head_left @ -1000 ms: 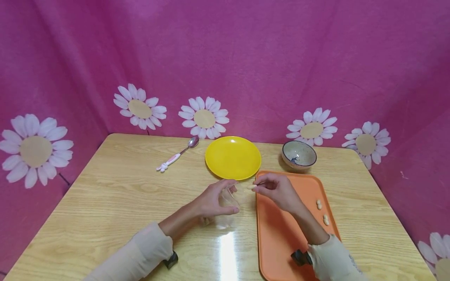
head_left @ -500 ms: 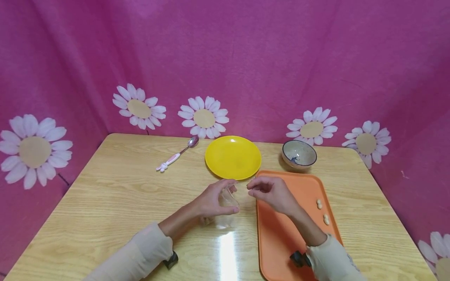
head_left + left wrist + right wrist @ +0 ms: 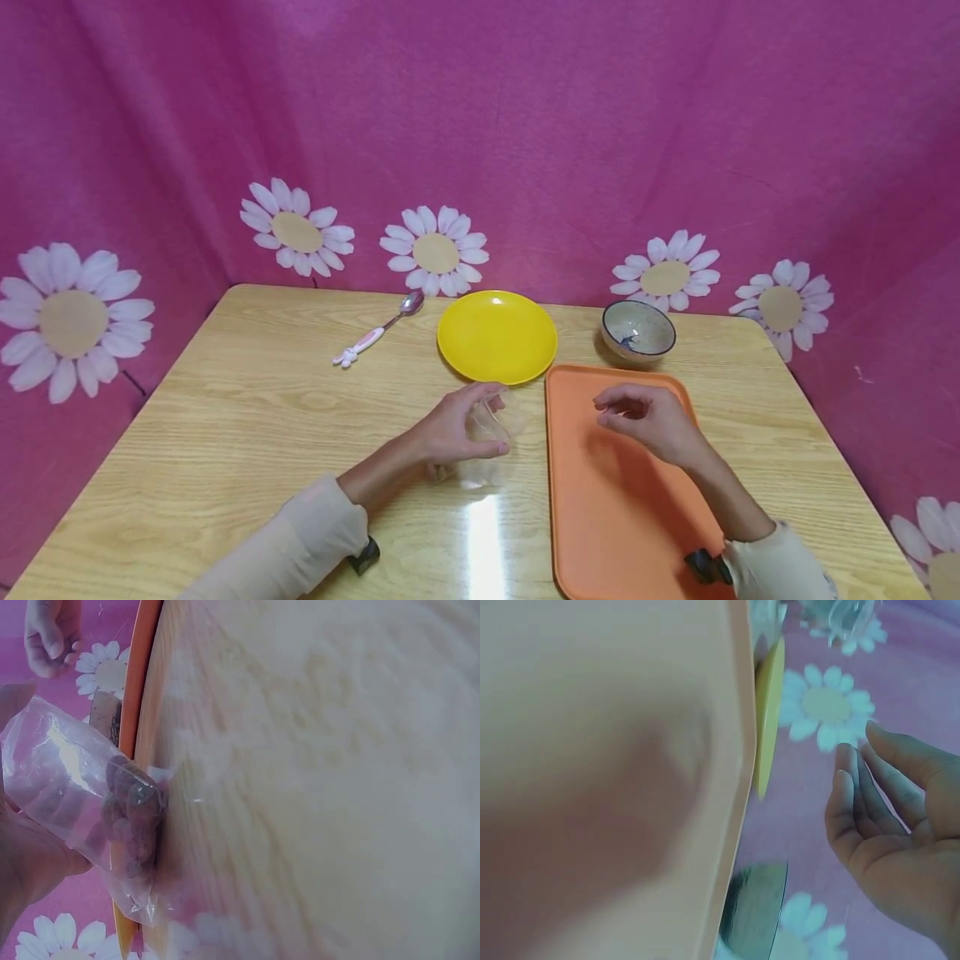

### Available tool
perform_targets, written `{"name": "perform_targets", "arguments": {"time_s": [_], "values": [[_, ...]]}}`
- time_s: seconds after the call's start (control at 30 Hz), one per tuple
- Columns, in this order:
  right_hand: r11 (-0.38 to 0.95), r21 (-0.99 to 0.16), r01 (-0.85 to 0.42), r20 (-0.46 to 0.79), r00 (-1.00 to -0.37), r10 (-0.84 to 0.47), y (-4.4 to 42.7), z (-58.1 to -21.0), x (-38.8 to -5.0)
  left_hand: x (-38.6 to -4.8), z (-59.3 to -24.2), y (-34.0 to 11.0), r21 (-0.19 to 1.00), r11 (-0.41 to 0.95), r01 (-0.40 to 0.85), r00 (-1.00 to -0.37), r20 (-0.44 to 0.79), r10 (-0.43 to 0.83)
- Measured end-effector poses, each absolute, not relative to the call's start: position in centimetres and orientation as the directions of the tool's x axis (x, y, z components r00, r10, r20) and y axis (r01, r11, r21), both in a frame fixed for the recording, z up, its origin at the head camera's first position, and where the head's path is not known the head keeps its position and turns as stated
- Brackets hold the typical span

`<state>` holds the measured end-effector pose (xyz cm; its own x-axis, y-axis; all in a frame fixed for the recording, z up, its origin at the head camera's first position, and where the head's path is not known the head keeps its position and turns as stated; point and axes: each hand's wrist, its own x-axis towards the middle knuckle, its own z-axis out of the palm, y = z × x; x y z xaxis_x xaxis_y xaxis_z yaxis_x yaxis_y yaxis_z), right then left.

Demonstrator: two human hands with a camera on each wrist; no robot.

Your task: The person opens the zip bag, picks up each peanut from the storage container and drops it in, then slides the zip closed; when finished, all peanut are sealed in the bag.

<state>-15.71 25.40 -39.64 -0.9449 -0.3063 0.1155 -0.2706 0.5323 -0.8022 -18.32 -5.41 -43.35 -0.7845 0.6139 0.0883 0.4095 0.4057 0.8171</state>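
Observation:
My left hand (image 3: 453, 429) grips a clear plastic bag (image 3: 64, 772) near its mouth, thumb and fingers curved around it. Several brownish lumps, apparently peanuts (image 3: 135, 817), lie in the bottom of the bag, blurred by the plastic. Over the orange tray (image 3: 592, 525) hovers my right hand (image 3: 651, 421), its shadow falling on the tray. The right wrist view shows this hand's fingers loosely bent, with a gap to the thumb and nothing between them. The tray's right side is partly covered by the right hand and forearm, and no peanuts show there.
Beyond the bag sits a yellow plate (image 3: 497, 337). A spoon (image 3: 380, 329) with a white and pink rabbit handle lies to its left. A small bowl (image 3: 639, 331) stands behind the tray. Pink cloth (image 3: 525, 142) with daisies surrounds the table.
My right hand held a peanut at the bag's mouth one second ago; it has since moved right over the tray without it. Two peanuts on the tray are now hidden. The left hand stays put.

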Motion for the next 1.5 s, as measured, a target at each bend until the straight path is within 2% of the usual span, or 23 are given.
{"name": "perform_targets", "arguments": {"time_s": [0.17,0.33,0.63,0.97,1.17,1.5], "values": [[0.595,-0.766,-0.243,0.062,-0.949,-0.309,28.1,-39.4,-15.7,-18.4,-43.4,-5.4,0.821,0.406,0.402,-0.783,0.078,0.617],[0.700,-0.694,-0.166,-0.015,-0.969,-0.245,30.9,-39.7,-16.1,-18.5,-43.4,-5.4,0.823,0.411,0.393,-0.784,0.065,0.618],[0.755,-0.653,-0.066,-0.131,-0.971,-0.199,34.2,-40.7,-16.2,-18.5,-43.3,-5.4,0.818,0.416,0.397,-0.783,0.066,0.619],[0.829,-0.558,-0.033,-0.158,-0.977,-0.145,35.1,-41.6,-16.5,-18.5,-43.5,-5.4,0.824,0.406,0.396,-0.776,0.063,0.628],[0.872,-0.486,-0.065,-0.160,-0.974,-0.162,35.3,-42.0,-16.9,-18.4,-43.4,-5.4,0.826,0.406,0.391,-0.779,0.062,0.623],[0.864,-0.502,-0.027,-0.185,-0.973,-0.137,34.6,-41.1,-17.0,-18.5,-43.5,-5.5,0.822,0.409,0.397,-0.783,0.071,0.618]]}}
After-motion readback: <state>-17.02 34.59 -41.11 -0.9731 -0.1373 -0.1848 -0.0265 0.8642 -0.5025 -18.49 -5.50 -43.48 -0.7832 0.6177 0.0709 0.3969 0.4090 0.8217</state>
